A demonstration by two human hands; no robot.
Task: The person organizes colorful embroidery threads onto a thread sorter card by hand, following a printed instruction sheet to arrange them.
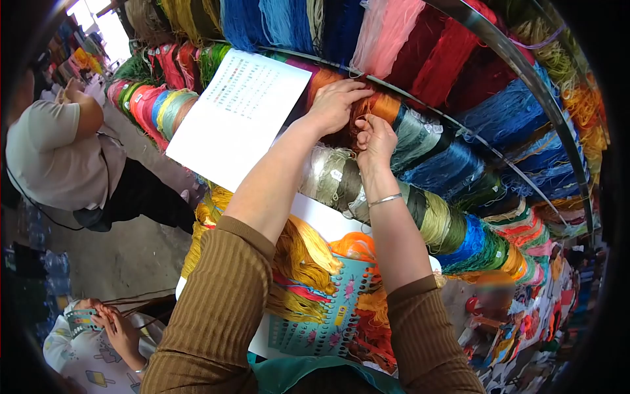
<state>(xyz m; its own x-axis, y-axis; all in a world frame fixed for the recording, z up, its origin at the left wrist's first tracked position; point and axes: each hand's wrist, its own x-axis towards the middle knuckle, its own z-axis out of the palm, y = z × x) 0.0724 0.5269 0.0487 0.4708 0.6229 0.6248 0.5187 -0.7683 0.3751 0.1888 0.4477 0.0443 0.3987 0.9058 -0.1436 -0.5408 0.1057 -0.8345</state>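
Observation:
My left hand (335,106) lies across a row of coloured thread skeins, fingers stretched out over a copper-orange skein (384,105). Just right of it, my right hand (377,139) is closed in a pinch at that skein's edge; a thin strand seems to be at the fingertips, though it is hard to make out. A white printed sheet (216,148) with rows of small coloured marks rests on the skeins left of my left hand. Below my forearms, a teal punched card (344,289) carries yellow, pink and orange thread hanks (308,249).
A curved metal rail (518,59) arches over the upper right, and a thin rod (426,108) runs between skein rows. Blue skeins (252,26) hang above. At left stands a person (69,151); another person's hands (118,328) hold a small card at lower left.

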